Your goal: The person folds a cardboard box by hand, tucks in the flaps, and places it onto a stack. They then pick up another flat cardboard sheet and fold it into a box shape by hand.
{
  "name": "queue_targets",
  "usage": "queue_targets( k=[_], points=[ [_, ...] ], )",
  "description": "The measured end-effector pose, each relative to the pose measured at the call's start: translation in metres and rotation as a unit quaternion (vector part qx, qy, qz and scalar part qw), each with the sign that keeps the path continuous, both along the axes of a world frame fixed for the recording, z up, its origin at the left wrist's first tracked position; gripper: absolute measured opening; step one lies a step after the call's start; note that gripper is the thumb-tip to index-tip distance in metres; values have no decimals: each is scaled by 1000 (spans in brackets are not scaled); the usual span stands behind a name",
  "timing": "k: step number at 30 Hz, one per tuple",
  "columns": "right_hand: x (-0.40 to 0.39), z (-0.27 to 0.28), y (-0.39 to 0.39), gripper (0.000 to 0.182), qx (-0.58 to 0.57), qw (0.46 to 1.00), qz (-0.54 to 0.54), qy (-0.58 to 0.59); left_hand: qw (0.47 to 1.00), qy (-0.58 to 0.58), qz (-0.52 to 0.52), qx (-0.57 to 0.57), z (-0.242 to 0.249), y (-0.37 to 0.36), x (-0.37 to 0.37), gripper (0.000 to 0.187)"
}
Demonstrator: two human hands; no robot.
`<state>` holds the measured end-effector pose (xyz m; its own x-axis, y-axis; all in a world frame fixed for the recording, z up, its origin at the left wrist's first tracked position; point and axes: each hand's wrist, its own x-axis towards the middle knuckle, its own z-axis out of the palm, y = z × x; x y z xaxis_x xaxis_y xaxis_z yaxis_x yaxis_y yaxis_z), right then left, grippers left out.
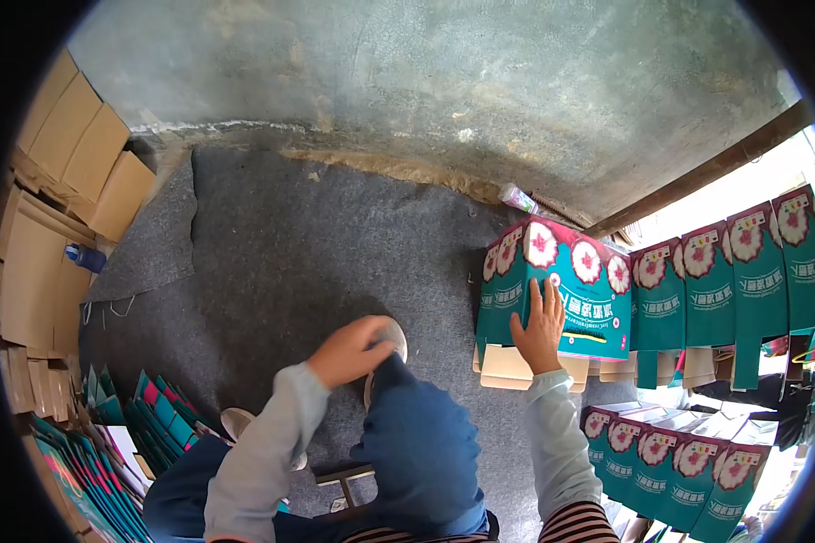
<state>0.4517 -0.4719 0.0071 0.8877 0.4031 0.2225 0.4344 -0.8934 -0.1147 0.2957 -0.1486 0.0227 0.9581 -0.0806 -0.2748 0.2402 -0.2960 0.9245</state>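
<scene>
Right hand (541,333) flat on teal box (590,294); left hand (349,351) apart

Left hand: near a shoe (393,337), fingers bent, well to the left of the box; whether it grips anything cannot be told. Box: directly beneath the right hand — the nearer one — which lies spread on the printed face, not closed around it. Long axis: undetermined. Similar boxes (704,282) continue rightward in a row.
</scene>
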Motion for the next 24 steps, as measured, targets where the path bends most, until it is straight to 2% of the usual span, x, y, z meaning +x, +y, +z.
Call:
queue_targets(
  k=[2,5,10,12,13,14,16,19,21,24],
  points=[
    [6,-1,-11,73,2,1000,0,-4,994,24,104,-11,36,11,-37,45],
    [14,-4,-25,74,-4,1000,5,7,980,-3,198,-11,52,2,-95,43],
    [25,-16,-41,74,21,999,47,-16,970,-71,209,99,51,-32,-202,43],
    [42,-44,-51,74,-8,996,70,-59,964,-88,214,134,52,-40,-231,45],
    [41,-37,-39,72,-22,997,61,-51,960,-87,220,148,55,-44,-244,47],
    [36,-31,-23,67,-37,993,57,-99,960,-70,222,157,57,-48,-254,48],
    [28,-1,24,58,67,985,141,-78,955,-39,239,171,63,-57,-273,49],
    [-17,69,107,46,149,955,257,22,948,-38,267,169,82,-64,-291,48],
    [-51,111,152,45,170,920,341,95,942,-75,292,150,103,-57,-302,46],
    [-120,176,208,42,155,857,452,194,902,-166,352,185,144,-30,-334,45]
  ],
)
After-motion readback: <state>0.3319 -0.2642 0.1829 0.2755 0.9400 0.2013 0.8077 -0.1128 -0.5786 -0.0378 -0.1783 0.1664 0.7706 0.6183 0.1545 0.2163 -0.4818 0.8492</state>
